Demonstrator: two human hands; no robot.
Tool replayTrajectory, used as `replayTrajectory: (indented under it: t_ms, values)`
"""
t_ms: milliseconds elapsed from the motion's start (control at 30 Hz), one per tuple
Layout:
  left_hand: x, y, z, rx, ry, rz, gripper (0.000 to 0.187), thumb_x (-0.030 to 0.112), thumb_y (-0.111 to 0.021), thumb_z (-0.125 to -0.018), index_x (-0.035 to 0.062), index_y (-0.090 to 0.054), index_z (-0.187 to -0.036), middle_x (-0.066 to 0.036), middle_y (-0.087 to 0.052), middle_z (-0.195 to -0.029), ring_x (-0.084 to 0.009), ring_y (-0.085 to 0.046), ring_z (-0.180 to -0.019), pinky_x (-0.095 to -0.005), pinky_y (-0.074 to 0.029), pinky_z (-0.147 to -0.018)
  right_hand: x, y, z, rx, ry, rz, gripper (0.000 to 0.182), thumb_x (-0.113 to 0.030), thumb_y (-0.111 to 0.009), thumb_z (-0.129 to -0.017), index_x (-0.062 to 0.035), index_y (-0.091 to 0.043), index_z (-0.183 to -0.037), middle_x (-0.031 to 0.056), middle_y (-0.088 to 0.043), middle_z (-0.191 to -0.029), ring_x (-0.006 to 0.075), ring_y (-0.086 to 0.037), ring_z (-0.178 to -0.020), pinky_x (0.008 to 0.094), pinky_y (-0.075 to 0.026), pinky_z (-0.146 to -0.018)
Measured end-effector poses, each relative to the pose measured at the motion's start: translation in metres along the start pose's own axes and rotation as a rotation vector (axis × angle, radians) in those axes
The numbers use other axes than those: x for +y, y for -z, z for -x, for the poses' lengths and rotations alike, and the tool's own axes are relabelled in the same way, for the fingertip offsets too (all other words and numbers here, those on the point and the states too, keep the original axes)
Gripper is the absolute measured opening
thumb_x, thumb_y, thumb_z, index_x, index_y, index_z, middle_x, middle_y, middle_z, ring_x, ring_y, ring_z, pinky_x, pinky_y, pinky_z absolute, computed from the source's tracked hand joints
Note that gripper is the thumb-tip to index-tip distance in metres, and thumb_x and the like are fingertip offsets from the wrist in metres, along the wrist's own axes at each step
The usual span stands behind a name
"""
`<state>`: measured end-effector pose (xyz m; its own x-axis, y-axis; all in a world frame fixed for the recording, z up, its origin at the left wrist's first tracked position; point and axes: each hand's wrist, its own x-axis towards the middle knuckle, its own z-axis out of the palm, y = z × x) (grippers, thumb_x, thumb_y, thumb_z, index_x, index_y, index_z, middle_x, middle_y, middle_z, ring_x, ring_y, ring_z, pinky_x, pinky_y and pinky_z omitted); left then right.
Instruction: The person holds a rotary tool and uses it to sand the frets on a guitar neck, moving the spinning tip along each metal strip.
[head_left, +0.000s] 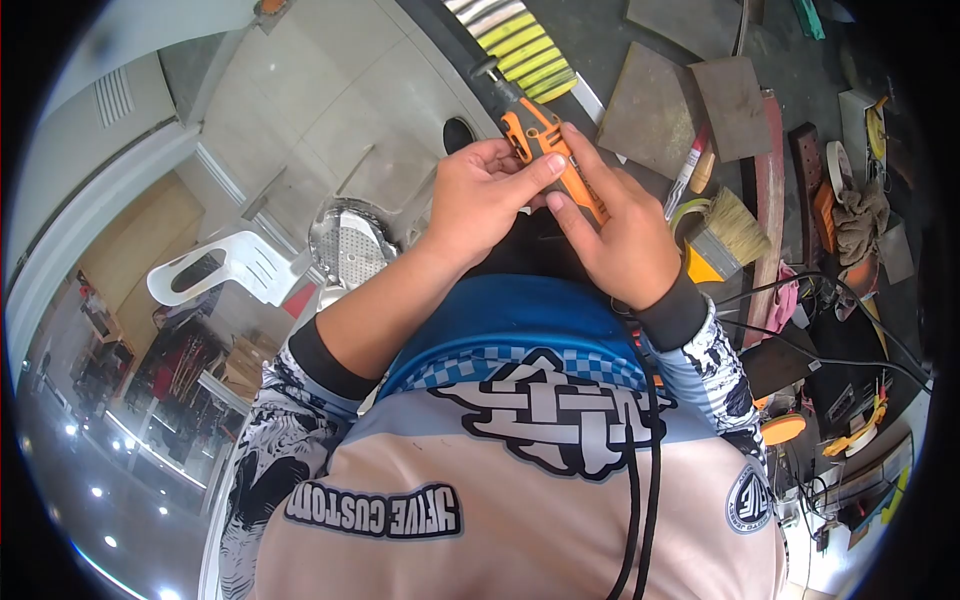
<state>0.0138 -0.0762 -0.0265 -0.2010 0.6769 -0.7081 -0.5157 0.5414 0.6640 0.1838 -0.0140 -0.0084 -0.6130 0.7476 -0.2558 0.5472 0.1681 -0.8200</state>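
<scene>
An orange and black rotary tool (545, 140) is held between my two hands, tilted with its nose toward the upper left. A small dark attachment shows at its tip. My left hand (470, 200) grips the tool's side, with the thumb pressed on its body. My right hand (630, 235) is closed round the rear part, its fingers along the far side and its thumb on the near side. Just beyond the nose lies a row of yellow-green and white strips (520, 50). Part of the left fingers is hidden behind the tool.
Right of my hands lie flat brown plates (650, 100), a wide paint brush (725, 235), a marker (685, 175) and black cables (830, 360). A white plastic chair (225, 270) and a perforated metal stool seat (350, 245) stand to the left.
</scene>
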Motion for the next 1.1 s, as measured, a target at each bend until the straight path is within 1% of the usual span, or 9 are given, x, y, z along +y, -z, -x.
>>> replayTrajectory:
  t_ms: [300,433,533,700,800,900,1000,1100]
  values:
    - [0.004,-0.004,-0.002,-0.007,0.012,0.007,0.032,0.017,-0.081,-0.093,-0.0061,-0.07,-0.113,-0.01,-0.075,-0.096,-0.0131,-0.072,-0.084,-0.0264,-0.061,-0.072,0.003,0.001,-0.001,0.019,-0.003,-0.021,0.065,-0.028,-0.073,-0.094,-0.0177,-0.05,-0.155,0.0217,-0.07,-0.091,0.0403,-0.071,-0.083,0.0453,-0.058,-0.075]
    - [0.009,-0.01,-0.004,-0.002,0.021,0.014,0.033,0.017,-0.081,-0.093,-0.007,-0.07,-0.113,-0.01,-0.074,-0.096,-0.0132,-0.072,-0.084,-0.0265,-0.062,-0.073,0.004,0.004,-0.003,0.025,-0.003,-0.041,0.065,-0.026,-0.073,-0.094,-0.0148,-0.05,-0.154,0.0222,-0.07,-0.092,0.0397,-0.072,-0.083,0.0445,-0.058,-0.075]
    - [0.012,-0.013,-0.006,-0.036,0.024,-0.046,0.04,0.02,-0.08,-0.094,-0.0079,-0.067,-0.119,-0.013,-0.073,-0.104,-0.0161,-0.073,-0.091,-0.0298,-0.063,-0.078,0.004,0.009,-0.004,0.025,-0.001,-0.063,0.064,-0.025,-0.073,-0.095,-0.0125,-0.05,-0.154,0.0227,-0.071,-0.092,0.0393,-0.072,-0.083,0.0434,-0.057,-0.075]
    - [0.014,-0.024,-0.015,-0.032,0.01,-0.094,0.041,0.021,-0.081,-0.094,-0.0089,-0.067,-0.118,-0.014,-0.074,-0.103,-0.0164,-0.073,-0.09,-0.0296,-0.063,-0.077,0.011,0.019,-0.008,0.039,-0.001,-0.078,0.062,-0.025,-0.072,-0.097,-0.0101,-0.05,-0.153,0.0228,-0.071,-0.091,0.0387,-0.072,-0.083,0.0422,-0.057,-0.076]
    - [0.016,-0.032,-0.02,-0.042,-0.004,-0.1,0.04,0.021,-0.081,-0.093,-0.0091,-0.068,-0.117,-0.014,-0.074,-0.101,-0.0165,-0.073,-0.088,-0.0296,-0.063,-0.077,0.015,0.026,-0.01,0.005,-0.05,-0.115,0.061,-0.025,-0.071,-0.097,-0.0081,-0.05,-0.153,0.0235,-0.071,-0.092,0.0389,-0.073,-0.085,0.0419,-0.057,-0.078]
    - [0.021,-0.04,-0.023,-0.047,0.001,-0.112,0.04,0.021,-0.081,-0.093,-0.0093,-0.068,-0.116,-0.014,-0.074,-0.099,-0.0165,-0.073,-0.087,-0.0297,-0.063,-0.076,0.024,0.027,-0.011,0.053,-0.002,-0.167,0.061,-0.025,-0.071,-0.098,-0.0067,-0.05,-0.153,0.0249,-0.072,-0.096,0.0388,-0.073,-0.088,0.0409,-0.057,-0.079]
    - [0.022,-0.046,-0.027,-0.046,0.014,-0.125,0.04,0.021,-0.082,-0.093,-0.0094,-0.068,-0.115,-0.014,-0.074,-0.098,-0.0161,-0.073,-0.087,-0.0294,-0.063,-0.075,0.024,0.033,-0.011,0.029,-0.062,-0.182,0.06,-0.024,-0.07,-0.099,-0.0072,-0.05,-0.153,0.0258,-0.073,-0.102,0.0378,-0.074,-0.093,0.0392,-0.057,-0.083]
    - [0.02,-0.053,-0.031,-0.036,0.011,-0.145,0.041,0.022,-0.083,-0.092,-0.0094,-0.069,-0.114,-0.013,-0.074,-0.097,-0.0152,-0.073,-0.086,-0.0284,-0.063,-0.073,0.029,0.038,-0.012,0.016,-0.078,-0.196,0.061,-0.024,-0.07,-0.099,-0.0074,-0.049,-0.154,0.0243,-0.074,-0.108,0.0331,-0.076,-0.097,0.0373,-0.057,-0.085]
